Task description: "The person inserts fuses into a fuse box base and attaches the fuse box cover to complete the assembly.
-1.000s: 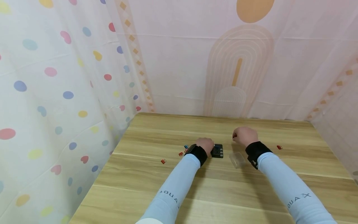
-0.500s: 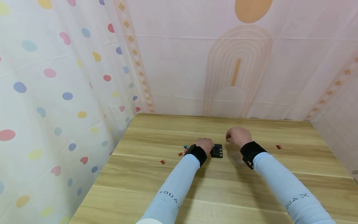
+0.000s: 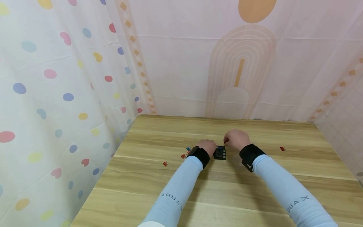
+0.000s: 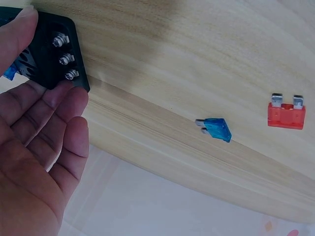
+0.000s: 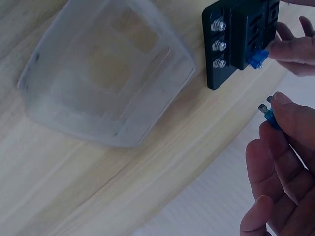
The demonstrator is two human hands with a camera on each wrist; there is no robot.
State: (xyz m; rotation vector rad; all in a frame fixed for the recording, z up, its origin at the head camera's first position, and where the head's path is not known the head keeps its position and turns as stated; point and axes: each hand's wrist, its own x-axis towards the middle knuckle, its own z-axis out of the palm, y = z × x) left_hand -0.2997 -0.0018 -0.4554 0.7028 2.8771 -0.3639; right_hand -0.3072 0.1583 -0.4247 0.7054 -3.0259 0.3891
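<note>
My left hand (image 3: 208, 147) grips the edge of a black fuse block (image 3: 220, 153), its thumb on top and fingers along the side in the left wrist view. Silver screw terminals line one end of the block. One blue blade fuse (image 5: 257, 59) sits in a slot at the block's near corner in the right wrist view. Between thumb and forefinger, my right hand (image 3: 237, 139) pinches another blue blade fuse (image 5: 270, 118), its metal prongs pointing out toward the block. A small gap separates that fuse from the block.
A clear plastic cover (image 5: 108, 73) lies on the wooden table beside the block. Left of the left hand are a loose blue fuse (image 4: 217, 130) and red fuses (image 4: 286, 115). One red fuse (image 3: 283, 148) lies far right. Patterned curtains (image 3: 181, 63) hang behind the table.
My right hand has moved left with the pinched fuse, from beyond the clear cover to the fuse block's far right corner. My left hand stays in place on the block.
</note>
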